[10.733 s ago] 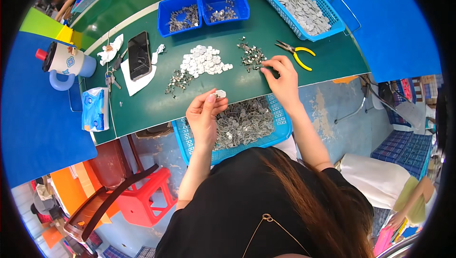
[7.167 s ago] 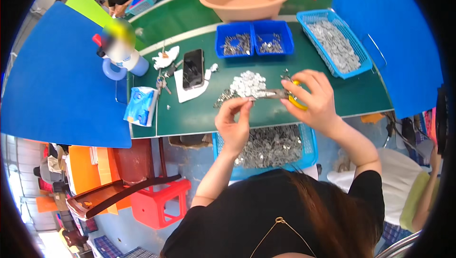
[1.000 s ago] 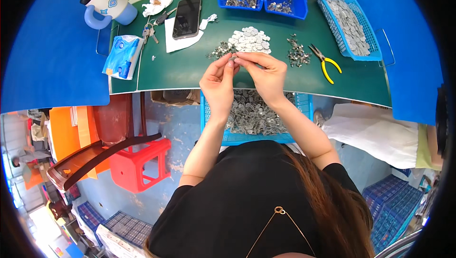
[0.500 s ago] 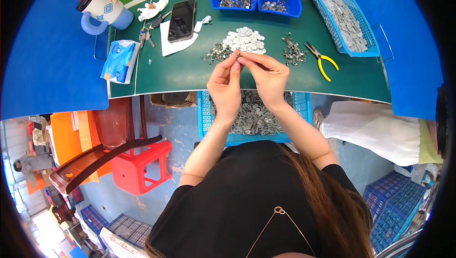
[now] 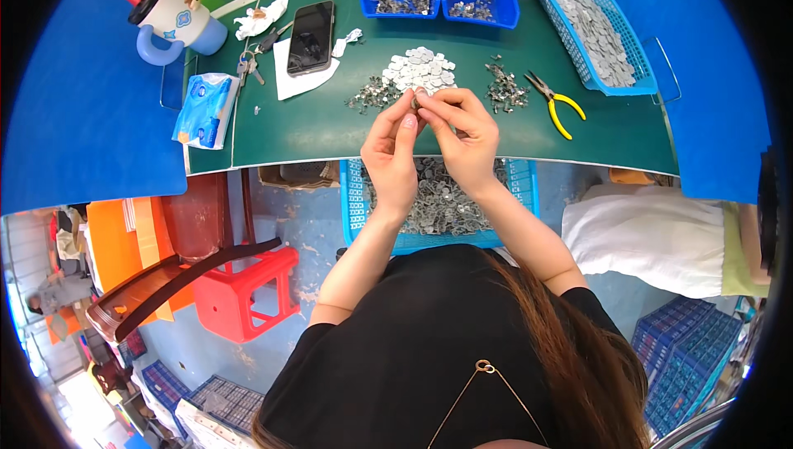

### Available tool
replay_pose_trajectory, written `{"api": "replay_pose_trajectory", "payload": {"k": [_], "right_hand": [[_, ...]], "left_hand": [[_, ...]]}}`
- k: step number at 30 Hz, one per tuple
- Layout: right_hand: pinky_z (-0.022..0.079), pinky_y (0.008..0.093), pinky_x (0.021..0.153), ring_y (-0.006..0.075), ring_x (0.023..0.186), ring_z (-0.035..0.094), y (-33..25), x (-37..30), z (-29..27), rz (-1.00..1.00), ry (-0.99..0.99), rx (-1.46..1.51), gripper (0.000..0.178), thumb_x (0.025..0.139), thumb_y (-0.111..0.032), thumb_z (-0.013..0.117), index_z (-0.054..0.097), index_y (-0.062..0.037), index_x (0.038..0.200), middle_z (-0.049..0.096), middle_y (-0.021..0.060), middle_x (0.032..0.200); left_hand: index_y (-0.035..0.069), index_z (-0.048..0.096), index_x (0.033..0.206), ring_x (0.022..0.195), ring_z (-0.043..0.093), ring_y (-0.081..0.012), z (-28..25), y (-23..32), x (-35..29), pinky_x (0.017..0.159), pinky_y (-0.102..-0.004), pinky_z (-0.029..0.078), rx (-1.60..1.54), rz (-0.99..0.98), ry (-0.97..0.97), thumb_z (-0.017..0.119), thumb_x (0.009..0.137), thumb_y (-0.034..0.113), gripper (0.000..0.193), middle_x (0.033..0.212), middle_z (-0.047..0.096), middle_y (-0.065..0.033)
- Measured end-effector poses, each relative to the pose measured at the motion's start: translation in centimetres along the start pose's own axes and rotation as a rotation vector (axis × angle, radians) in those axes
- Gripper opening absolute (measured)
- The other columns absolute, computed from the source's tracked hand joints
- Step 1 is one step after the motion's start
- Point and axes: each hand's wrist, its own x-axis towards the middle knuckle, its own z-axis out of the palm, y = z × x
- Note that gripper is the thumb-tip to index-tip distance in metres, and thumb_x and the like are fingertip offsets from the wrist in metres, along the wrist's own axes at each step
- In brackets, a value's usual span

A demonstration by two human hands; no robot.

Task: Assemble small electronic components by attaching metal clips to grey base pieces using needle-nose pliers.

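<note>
Over the near half of the green table, my left hand and my right hand meet at the fingertips. Both are closed in a pinch on one small metal piece, mostly covered by the fingers, so its exact kind is hard to make out. Just beyond them lies a heap of pale, flat, roundish pieces. Small metal clip-like parts are piled left of it, with another pile of small metal parts to the right. Pliers with yellow handles lie farther right.
Two joined blue bins with metal parts stand at the back. A light-blue basket of grey discs is at right. Below the table edge sits another blue basket of metal parts. A phone, keys, tissue pack and tumbler lie left.
My right fingers have shifted their hold on the small piece, with the index finger now more bent. My left hand keeps its pinch. At right, another person's shoe has gone out of sight.
</note>
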Motion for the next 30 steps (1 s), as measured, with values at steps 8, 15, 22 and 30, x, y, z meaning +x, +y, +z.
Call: {"api": "replay_pose_trajectory", "payload": {"k": [8,15,22,30], "right_hand": [[0.044,0.0265,0.069,0.0179,0.082,0.054,-0.7,0.1,-2.0,-0.205,-0.036,-0.376,0.032,0.072,0.004,0.067,0.072,-0.0098,0.101,0.058,0.0042,0.090],[0.046,0.0319,0.083,0.0206,0.097,0.057,1.5,2.9,-6.6,-0.064,-0.207,-0.363,0.018,0.085,-0.011,0.062,0.071,-0.0060,0.100,0.062,0.0086,0.101],[0.049,0.0342,0.077,0.0287,0.086,0.062,8.6,10.1,-12.5,-0.091,-0.420,-0.754,0.019,0.080,-0.008,0.065,0.068,-0.0025,0.098,0.063,0.0115,0.096],[0.050,0.0319,0.072,0.0254,0.078,0.063,8.9,10.9,-12.3,-0.076,-0.483,-0.820,0.017,0.082,-0.002,0.061,0.066,0.0005,0.097,0.061,0.0113,0.095]], "left_hand": [[-0.002,0.057,0.117,0.094,0.063,-0.0146,0.9,-0.8,-0.3,0.083,-0.0278,0.053,-0.108,-0.095,0.005,0.061,0.089,0.005,0.029,0.105,0.065,-0.0104],[-0.003,0.059,0.109,0.091,0.066,-0.0211,0.3,-1.4,0.7,0.081,-0.0323,0.056,-0.227,-0.285,0.057,0.064,0.088,0.007,0.024,0.101,0.066,-0.0140],[-0.004,0.058,0.111,0.091,0.067,-0.0234,0.3,-1.3,0.7,0.082,-0.0328,0.056,-0.153,-0.306,0.046,0.063,0.088,0.008,0.026,0.102,0.066,-0.0163],[-0.004,0.057,0.112,0.094,0.066,-0.0223,-0.7,-1.0,0.7,0.083,-0.0322,0.055,-0.112,-0.308,0.037,0.063,0.088,0.008,0.027,0.103,0.066,-0.0156]]}}
